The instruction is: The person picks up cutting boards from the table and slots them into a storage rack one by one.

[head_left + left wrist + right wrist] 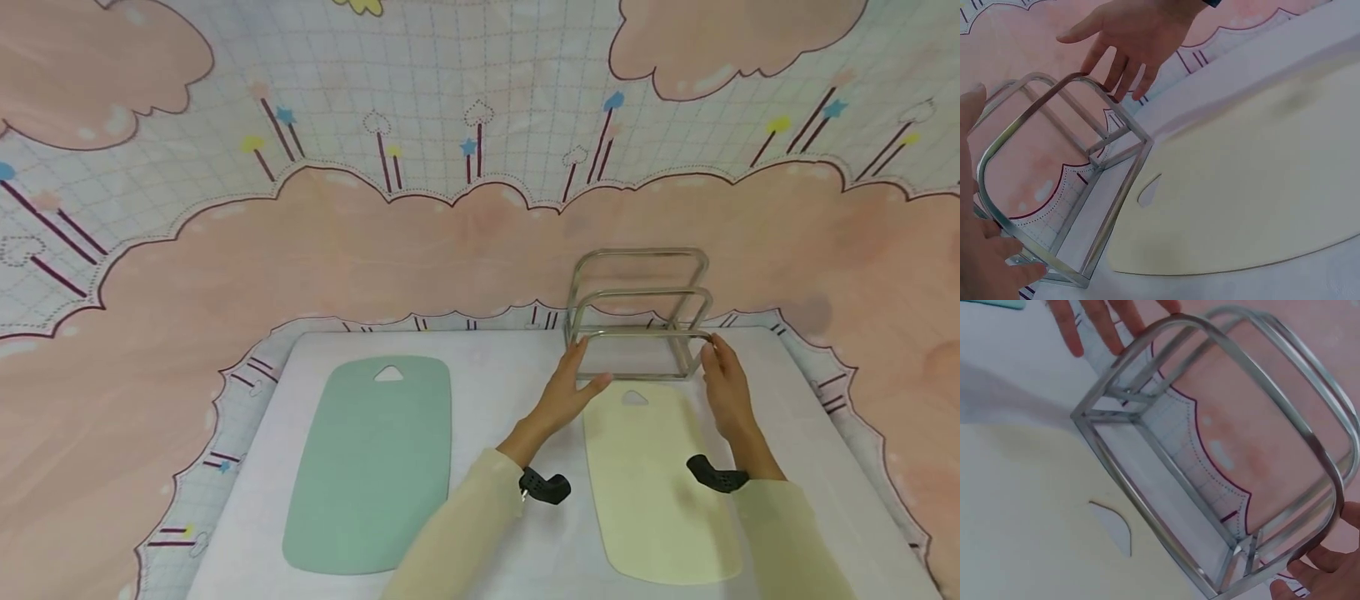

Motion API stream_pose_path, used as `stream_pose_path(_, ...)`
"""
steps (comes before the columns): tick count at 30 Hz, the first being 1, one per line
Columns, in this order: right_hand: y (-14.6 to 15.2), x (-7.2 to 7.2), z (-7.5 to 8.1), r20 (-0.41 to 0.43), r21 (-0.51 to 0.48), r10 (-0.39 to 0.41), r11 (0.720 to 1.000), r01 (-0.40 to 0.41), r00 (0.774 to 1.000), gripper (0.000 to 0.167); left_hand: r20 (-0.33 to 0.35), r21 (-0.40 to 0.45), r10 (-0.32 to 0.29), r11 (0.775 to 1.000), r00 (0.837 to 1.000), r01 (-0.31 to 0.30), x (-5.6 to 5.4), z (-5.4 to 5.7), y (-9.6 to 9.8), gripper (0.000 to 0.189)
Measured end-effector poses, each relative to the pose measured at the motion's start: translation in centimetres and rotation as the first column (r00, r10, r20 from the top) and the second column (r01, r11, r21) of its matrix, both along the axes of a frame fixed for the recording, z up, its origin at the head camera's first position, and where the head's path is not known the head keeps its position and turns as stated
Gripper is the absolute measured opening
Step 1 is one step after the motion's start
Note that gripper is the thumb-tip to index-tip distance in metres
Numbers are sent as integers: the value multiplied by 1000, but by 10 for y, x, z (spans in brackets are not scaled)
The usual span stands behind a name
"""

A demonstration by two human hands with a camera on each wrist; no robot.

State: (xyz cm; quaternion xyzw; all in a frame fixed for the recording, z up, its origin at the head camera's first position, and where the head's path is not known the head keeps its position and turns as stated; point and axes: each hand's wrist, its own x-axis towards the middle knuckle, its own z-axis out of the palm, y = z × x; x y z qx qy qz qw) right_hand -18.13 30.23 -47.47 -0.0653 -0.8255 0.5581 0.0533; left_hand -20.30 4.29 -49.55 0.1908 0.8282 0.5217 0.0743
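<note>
- Currently, your left hand [562, 393], fingers apart, touches the metal rack [641, 334].
- Your right hand [727, 389], fingers loosely extended, touches its right side.
- Cream board [660, 492] lies nearer you.

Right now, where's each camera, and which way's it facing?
Head: on the head, facing forward and down: flat green board, flat pale yellow board, silvery metal rack; left hand, right hand, sleeves.
Left wrist: on that wrist, facing rack; both hands show.
Right wrist: on that wrist, facing rack; both hands show.
Wrist views share rack and yellow board.
</note>
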Motion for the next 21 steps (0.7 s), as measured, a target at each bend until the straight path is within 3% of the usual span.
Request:
stream_pose_path(8, -6, -1, -6, -7, -14, -61, 998, 61, 998, 67, 37, -28, 22, 999, 999, -21, -3, 0, 1, 77)
stream_pose_path(14, -11, 2, -6, -23, 0, -22, 1000, 22, 999, 67, -1, -86, 53, 995, 999, -53, -1, 0, -7, 79)
stream_pose_path(21, -15, 5, -7, -22, 6, -21, 1000, 21, 1000, 66, -49, -87, 27, 996, 998, -31, -3, -4, -14, 80)
